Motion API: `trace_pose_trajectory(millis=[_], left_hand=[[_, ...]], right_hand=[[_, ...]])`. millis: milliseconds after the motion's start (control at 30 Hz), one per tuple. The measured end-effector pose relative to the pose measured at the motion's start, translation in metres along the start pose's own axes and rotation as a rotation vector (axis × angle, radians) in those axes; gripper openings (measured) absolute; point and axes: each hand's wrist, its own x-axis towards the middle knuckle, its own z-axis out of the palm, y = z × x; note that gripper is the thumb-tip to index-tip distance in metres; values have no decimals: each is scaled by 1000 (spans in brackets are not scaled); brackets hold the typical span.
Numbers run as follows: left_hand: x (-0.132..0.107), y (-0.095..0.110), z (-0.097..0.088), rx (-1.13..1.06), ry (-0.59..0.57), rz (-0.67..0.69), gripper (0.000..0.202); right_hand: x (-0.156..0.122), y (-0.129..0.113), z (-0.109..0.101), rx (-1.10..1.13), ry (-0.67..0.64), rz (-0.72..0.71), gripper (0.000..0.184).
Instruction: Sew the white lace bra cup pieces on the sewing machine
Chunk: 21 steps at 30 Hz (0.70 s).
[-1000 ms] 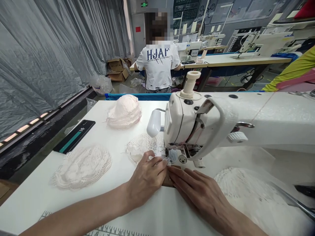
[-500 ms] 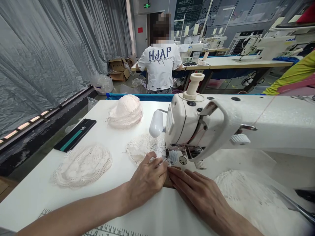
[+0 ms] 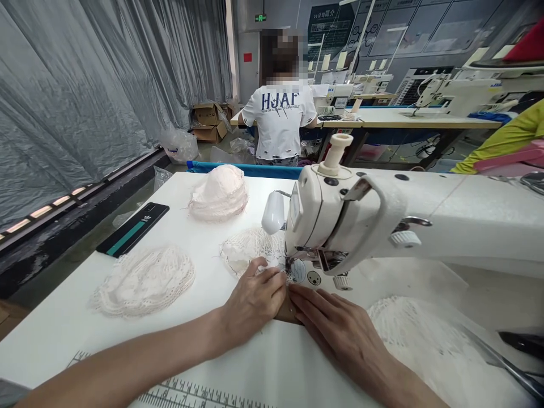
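Note:
A white sewing machine (image 3: 340, 221) stands over the table, its needle area just beyond my fingertips. My left hand (image 3: 257, 297) is closed, its curled fingers pinching the edge of a white lace piece (image 3: 244, 246) that runs up to the presser foot. My right hand (image 3: 340, 323) lies flat with its fingers stretched toward the needle, fingertips at a brown flat piece (image 3: 289, 310) in front of the foot. Both hands' fingertips nearly meet there. How much lace lies under the fingers is hidden.
On the left lie a lace piece (image 3: 144, 280), a pale cup-shaped stack (image 3: 221, 192) and a black-and-green box (image 3: 134, 229). At right are more white lace (image 3: 416, 328) and scissors (image 3: 505, 362). Ruler markings (image 3: 191, 394) run along the front. A co-worker (image 3: 278, 119) sits ahead.
The camera view has tilted up slightly. My hands stay by the needle, with the left fingers a little further left and more of the brown piece showing.

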Motion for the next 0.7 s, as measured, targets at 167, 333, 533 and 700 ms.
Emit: trace_pose_trajectory(millis=[167, 333, 533, 700], left_hand=[[3, -6, 1, -9, -3, -7, 22], [5, -9, 3, 7, -5, -1, 22], [8, -9, 3, 45, -26, -17, 23], [5, -21, 14, 12, 12, -33, 23]], right_hand=[[0, 2, 3, -10, 16, 19, 29], [0, 3, 5, -37, 18, 43, 28], [-2, 8, 5, -79, 50, 42, 27], [-1, 9, 6, -71, 23, 80, 19]])
